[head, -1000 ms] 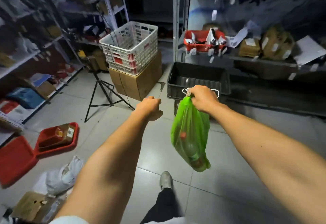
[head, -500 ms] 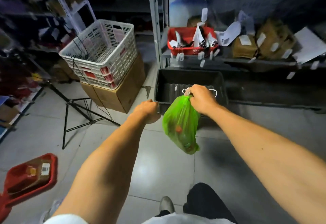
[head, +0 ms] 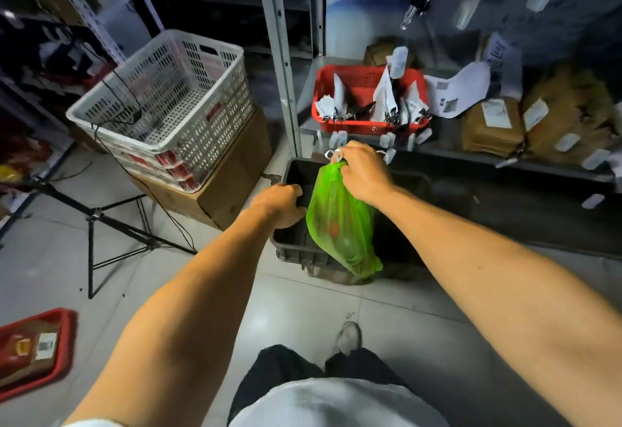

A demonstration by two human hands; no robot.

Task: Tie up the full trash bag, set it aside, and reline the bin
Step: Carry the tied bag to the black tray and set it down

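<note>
A green trash bag [head: 340, 224], gathered at the top with white drawstring loops sticking out, hangs from my right hand [head: 361, 170], which is closed around its neck. Something red and a pale rounded shape show through the plastic. The bag dangles over a black plastic bin [head: 292, 248] that sits on the floor at the foot of a metal shelf. My left hand [head: 281, 206] is a closed fist with nothing in it, just left of the bag, over the bin's left side.
A white perforated crate [head: 168, 96] sits on a cardboard box [head: 229, 174] to the left, beside a black tripod [head: 101, 224]. A red basket [head: 367, 100] and brown parcels [head: 538, 123] fill the shelf. A red tray [head: 33, 349] lies on the floor at left. My shoe [head: 348, 337] is below.
I have stepped closer to the black bin and shelf. The bag, still held in my right hand, now hangs over the bin instead of in front of it. My left fist came along beside it.
</note>
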